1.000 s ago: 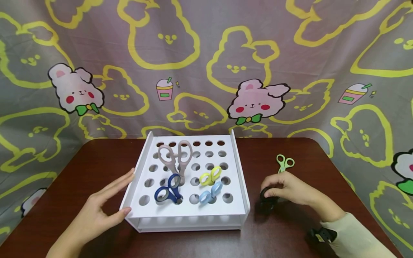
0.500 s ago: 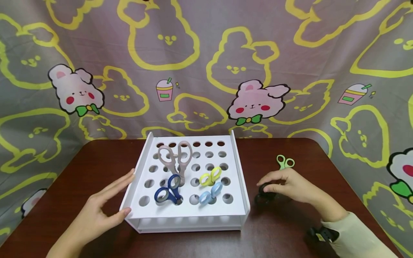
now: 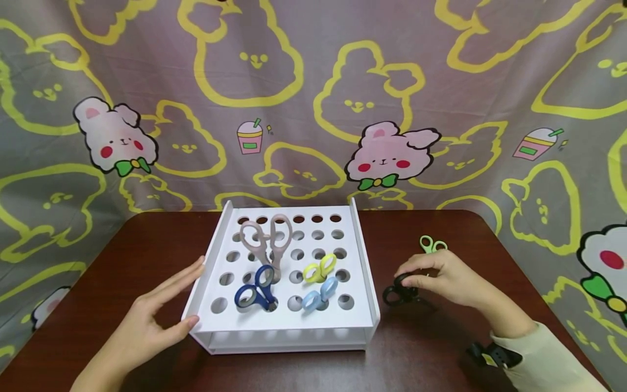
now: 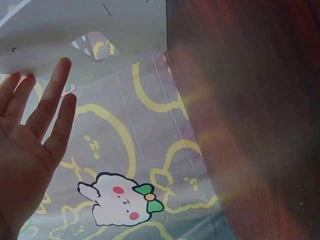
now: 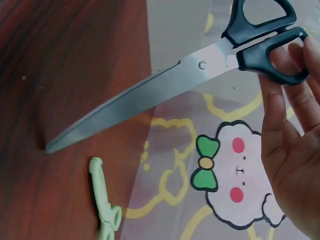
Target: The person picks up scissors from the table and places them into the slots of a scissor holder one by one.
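Observation:
My left hand (image 3: 147, 321) touches the left wall of a white holed rack (image 3: 245, 321), its fingers stretched out along it. In the left wrist view, fingertips lie at the rack's side panel (image 4: 45, 35). My right hand (image 3: 450, 280), right of the rack, pinches one handle loop of black-handled scissors (image 3: 403, 294). The right wrist view shows their long silver blades (image 5: 145, 95) together, tips by the table. Standing in rack holes are grey-pink scissors (image 3: 276, 267), navy scissors (image 3: 264, 296), small yellow scissors (image 3: 320, 272) and small light-blue scissors (image 3: 321, 296).
Small light-green scissors (image 3: 429, 245) lie on the brown table (image 3: 421, 354) behind my right hand, partly hidden by it. A cartoon-patterned curtain (image 3: 294, 65) hangs behind the table. A black device (image 3: 495, 356) is strapped at my right wrist.
My right hand has drawn the black scissors slightly up, and their handles have swung out to the left into fuller view. My left hand and the rack have stayed put.

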Motion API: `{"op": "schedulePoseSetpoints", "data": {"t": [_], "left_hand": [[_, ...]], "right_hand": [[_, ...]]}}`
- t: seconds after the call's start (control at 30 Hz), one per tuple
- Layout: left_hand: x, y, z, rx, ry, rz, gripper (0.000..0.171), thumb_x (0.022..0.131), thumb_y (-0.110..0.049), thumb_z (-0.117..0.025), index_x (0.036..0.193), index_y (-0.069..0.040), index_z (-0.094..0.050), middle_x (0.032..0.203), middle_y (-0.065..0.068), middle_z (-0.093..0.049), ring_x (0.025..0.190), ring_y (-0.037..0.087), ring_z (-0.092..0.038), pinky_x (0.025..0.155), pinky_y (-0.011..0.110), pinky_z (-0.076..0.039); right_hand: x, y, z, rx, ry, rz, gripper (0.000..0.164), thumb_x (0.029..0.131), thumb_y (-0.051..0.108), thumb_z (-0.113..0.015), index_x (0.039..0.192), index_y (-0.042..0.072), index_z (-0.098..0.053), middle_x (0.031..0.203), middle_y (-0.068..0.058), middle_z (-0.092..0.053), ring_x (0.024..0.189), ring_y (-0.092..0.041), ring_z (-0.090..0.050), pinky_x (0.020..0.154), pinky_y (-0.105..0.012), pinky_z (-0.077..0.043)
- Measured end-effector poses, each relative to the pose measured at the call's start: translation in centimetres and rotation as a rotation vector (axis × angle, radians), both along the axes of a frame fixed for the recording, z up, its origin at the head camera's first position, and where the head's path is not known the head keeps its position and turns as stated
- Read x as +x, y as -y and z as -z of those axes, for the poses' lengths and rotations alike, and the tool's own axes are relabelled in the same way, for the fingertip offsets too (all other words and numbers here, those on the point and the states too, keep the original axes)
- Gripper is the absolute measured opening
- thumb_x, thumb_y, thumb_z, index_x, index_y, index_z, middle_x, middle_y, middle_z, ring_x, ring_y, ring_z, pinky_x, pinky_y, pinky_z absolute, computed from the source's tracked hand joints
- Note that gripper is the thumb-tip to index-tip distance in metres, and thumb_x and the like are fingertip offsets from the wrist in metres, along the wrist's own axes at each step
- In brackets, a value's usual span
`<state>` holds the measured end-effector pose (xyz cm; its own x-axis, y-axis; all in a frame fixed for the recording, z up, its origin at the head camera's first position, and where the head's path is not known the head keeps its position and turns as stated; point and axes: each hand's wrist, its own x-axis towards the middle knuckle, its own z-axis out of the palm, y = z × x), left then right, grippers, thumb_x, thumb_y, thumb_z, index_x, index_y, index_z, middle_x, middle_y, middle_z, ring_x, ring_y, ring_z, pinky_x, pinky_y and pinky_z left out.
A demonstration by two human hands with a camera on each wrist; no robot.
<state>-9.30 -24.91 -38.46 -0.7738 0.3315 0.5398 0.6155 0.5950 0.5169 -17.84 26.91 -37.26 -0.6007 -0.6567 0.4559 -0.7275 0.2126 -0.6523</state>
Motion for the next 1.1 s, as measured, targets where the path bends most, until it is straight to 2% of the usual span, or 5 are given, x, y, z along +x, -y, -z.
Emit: {"op": "schedulePoseSetpoints", "data": {"t": [0.13,0.33,0.5,0.73,1.1], "left_hand": [[0.1,0.0,0.0,0.003,0.029,-0.017,0.079,0.065,0.002,-0.085,0.139,-0.006,-0.057,0.150,0.009,-0.051,0.140,-0.001,-0.042,0.109,0.006,-0.030],[0.0,0.0,0.0,0.002,0.021,-0.015,0.079,0.065,0.002,-0.085,0.139,-0.005,-0.057,0.150,0.009,-0.051,0.140,-0.001,-0.043,0.109,0.006,-0.030],[0.0,0.0,-0.1,0.003,0.001,-0.005,0.079,0.065,0.002,-0.085,0.138,-0.004,-0.058,0.150,0.010,-0.052,0.140,0.000,-0.044,0.109,0.007,-0.030],[0.1,-0.1,-0.1,0.000,0.041,-0.026,0.079,0.066,0.002,-0.085,0.139,-0.007,-0.058,0.151,0.008,-0.051,0.140,-0.003,-0.042,0.109,0.006,-0.029],[0.0,0.0,0.0,0.007,0.008,-0.001,0.078,0.065,0.003,-0.084,0.138,-0.004,-0.058,0.149,0.011,-0.052,0.140,0.000,-0.043,0.110,0.007,-0.030]], "right_hand": [[0.2,-0.1,-0.6,-0.006,-0.029,0.067,0.026,0.078,-0.009,-0.075,0.097,0.009,-0.077,0.090,0.000,-0.076,0.084,0.000,-0.067,0.069,-0.016,-0.053],[0.6,-0.4,-1.8,0.021,-0.010,0.262,0.022,0.078,-0.005,-0.077,0.092,0.012,-0.078,0.089,0.015,-0.074,0.078,0.004,-0.065,0.061,-0.017,-0.052],[0.9,-0.5,-2.7,0.028,-0.065,0.393,0.020,0.076,-0.004,-0.079,0.091,0.011,-0.078,0.088,0.021,-0.073,0.088,0.011,-0.063,0.070,-0.011,-0.051],[1.0,-0.6,-3.8,-0.046,-0.080,0.419,0.017,0.078,-0.003,-0.079,0.092,0.007,-0.077,0.080,0.009,-0.075,0.076,0.004,-0.066,0.066,-0.013,-0.050],[1.3,-0.1,-5.6,-0.171,-0.032,0.481,0.018,0.078,-0.014,-0.073,0.092,-0.002,-0.075,0.083,0.015,-0.074,0.069,0.000,-0.068,0.066,-0.013,-0.053]]}}
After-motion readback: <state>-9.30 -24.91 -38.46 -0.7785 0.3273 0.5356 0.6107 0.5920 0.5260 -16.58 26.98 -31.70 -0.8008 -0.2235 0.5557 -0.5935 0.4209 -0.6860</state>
